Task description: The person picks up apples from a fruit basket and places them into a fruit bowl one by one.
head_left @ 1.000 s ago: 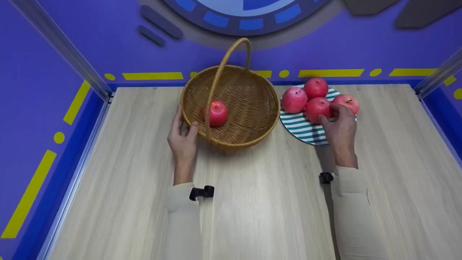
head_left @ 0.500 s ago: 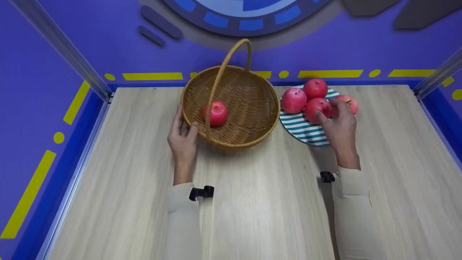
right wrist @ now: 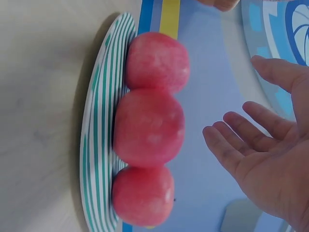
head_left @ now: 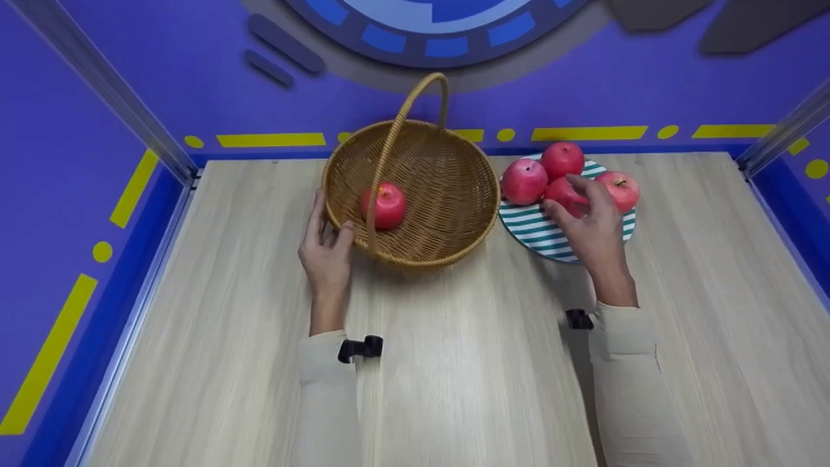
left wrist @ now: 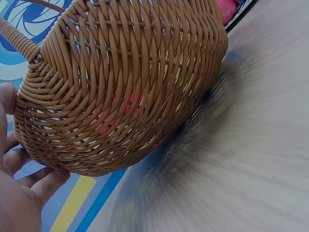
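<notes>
My left hand (head_left: pixel 327 259) holds the wicker basket (head_left: pixel 447 188) at its left side, thumb over the rim and fingers against the outer wall. One red apple (head_left: pixel 391 206) lies inside, left of the middle, partly behind the handle; through the weave it shows as red patches in the left wrist view. Above a striped plate (head_left: pixel 541 239) hovers my right hand (head_left: pixel 593 224), thumb and fingers apart over the front apple (head_left: pixel 561 194). Seen from the right wrist, the hand (right wrist: pixel 270 150) stands clear of the middle apple (right wrist: pixel 149 126), relaxed and holding nothing.
Around the front apple sit a left apple (head_left: pixel 524 181), a back apple (head_left: pixel 563 159) and a right apple (head_left: pixel 622 191). The plate stands close to the basket's right side. A blue-purple wall (head_left: pixel 214 97) bounds the wooden table (head_left: pixel 454 363) at the back.
My right hand has shifted left from between the front and right apples to over the front one, its thumb and fingers spreading wider. The left hand and basket stay put.
</notes>
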Motion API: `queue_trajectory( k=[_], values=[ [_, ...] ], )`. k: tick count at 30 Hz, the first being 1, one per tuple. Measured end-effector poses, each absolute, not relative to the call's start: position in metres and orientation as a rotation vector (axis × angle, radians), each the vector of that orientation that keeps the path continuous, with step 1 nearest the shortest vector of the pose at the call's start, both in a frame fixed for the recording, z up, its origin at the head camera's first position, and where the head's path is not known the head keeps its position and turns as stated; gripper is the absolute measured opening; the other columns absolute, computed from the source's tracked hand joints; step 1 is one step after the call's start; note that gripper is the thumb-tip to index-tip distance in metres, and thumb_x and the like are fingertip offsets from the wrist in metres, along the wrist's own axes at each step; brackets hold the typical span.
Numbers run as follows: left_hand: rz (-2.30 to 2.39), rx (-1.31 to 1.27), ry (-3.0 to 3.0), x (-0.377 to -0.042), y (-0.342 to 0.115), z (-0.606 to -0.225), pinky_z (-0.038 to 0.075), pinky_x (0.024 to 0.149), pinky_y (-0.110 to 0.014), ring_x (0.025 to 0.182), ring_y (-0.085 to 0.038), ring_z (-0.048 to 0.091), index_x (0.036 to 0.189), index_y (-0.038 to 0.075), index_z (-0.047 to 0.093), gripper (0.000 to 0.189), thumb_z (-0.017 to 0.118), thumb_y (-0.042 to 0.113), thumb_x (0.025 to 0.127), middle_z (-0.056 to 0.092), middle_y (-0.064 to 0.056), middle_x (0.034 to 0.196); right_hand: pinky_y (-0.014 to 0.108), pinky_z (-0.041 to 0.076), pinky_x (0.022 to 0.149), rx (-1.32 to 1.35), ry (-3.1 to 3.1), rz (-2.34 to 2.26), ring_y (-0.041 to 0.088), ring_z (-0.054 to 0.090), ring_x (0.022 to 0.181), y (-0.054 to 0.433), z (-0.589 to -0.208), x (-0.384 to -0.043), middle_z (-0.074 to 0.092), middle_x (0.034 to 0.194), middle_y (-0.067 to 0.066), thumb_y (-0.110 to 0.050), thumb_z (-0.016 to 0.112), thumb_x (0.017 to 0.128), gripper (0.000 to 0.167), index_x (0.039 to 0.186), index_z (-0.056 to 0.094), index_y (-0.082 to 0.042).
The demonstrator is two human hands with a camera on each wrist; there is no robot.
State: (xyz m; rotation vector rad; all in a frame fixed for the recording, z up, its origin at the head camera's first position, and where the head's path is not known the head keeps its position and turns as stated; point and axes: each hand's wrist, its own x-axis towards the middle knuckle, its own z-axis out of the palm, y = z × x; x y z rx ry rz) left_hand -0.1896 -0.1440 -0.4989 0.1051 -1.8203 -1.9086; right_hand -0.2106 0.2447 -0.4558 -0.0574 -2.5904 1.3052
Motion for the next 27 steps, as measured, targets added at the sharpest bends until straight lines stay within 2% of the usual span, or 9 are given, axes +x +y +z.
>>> queue_trajectory(
  k=[6, 14, 22, 27],
  values=[
    [-1.901, 0.103, -1.824, -0.189, -0.145, -0.5, 0.048, 0.113, -0.042, 0.146, -0.028, 0.049, 0.16, 0.008, 0.048, 0.068, 0.066, -0.001, 0.094, 0.042, -0.007, 0.166, 0.055, 0.051, 0.109, 0.085, -2.546, 1.354, 0.031, 0.052, 0.139, 0.227, -0.456, -0.209, 0.056, 0.149, 0.01, -0.021, 0.084, 0.094, 0.064, 0.15, 0.056, -0.007],
    [-1.912, 0.1, -1.826, -0.189, -0.145, -0.501, 0.047, 0.114, -0.041, 0.146, -0.026, 0.048, 0.16, 0.01, 0.049, 0.068, 0.066, 0.0, 0.095, 0.043, -0.004, 0.166, 0.052, 0.048, 0.111, 0.218, -2.505, 1.415, 0.03, 0.055, 0.137, 0.205, -0.451, -0.207, 0.058, 0.148, 0.013, -0.01, 0.083, 0.094, 0.062, 0.149, 0.057, -0.001],
    [-1.896, 0.083, -1.826, -0.189, -0.146, -0.502, 0.043, 0.116, -0.052, 0.145, -0.031, 0.05, 0.159, 0.006, 0.049, 0.066, 0.067, 0.002, 0.095, 0.043, -0.01, 0.165, 0.048, 0.054, 0.106, 0.411, -2.485, 1.333, 0.023, 0.061, 0.129, 0.183, -0.441, -0.212, 0.064, 0.141, 0.013, -0.013, 0.085, 0.092, 0.059, 0.145, 0.062, -0.002],
    [-1.912, 0.087, -1.82, -0.191, -0.145, -0.502, 0.044, 0.117, -0.049, 0.146, -0.031, 0.048, 0.159, 0.006, 0.049, 0.066, 0.066, 0.0, 0.095, 0.042, -0.01, 0.166, 0.051, 0.056, 0.103, 0.5, -2.486, 1.327, 0.029, 0.062, 0.125, 0.169, -0.433, -0.217, 0.065, 0.138, 0.013, -0.012, 0.085, 0.092, 0.056, 0.143, 0.063, -0.003]
  ],
)
